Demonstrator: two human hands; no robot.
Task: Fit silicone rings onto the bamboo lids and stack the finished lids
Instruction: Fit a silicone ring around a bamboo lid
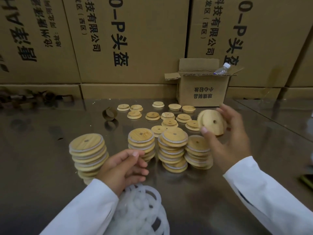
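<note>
Bamboo lid (pixel 212 122) is up off the surface (pixel 42 158), gripped by its rim in the right hand (pixel 227 133), just behind and to the right of the finished stacks (pixel 172 148). It's tilted, probably to take a ring. The left hand (pixel 125 165) sits in front of the stacks, fingers curled over the bag of silicone rings (pixel 144 211); can't tell if it pinches one. Loose lids (pixel 167 116) wait behind the stacks.

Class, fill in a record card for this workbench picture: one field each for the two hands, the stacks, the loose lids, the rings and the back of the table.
right hand: grips a bamboo lid, held up
left hand: fingers curled over the silicone rings; whether it holds one is unclear
silicone rings: pale heap nearest the camera
finished stacks: four, of ringed lids
loose lids: scattered behind the stacks
back: open cardboard box, plastic bottle poking out
</note>
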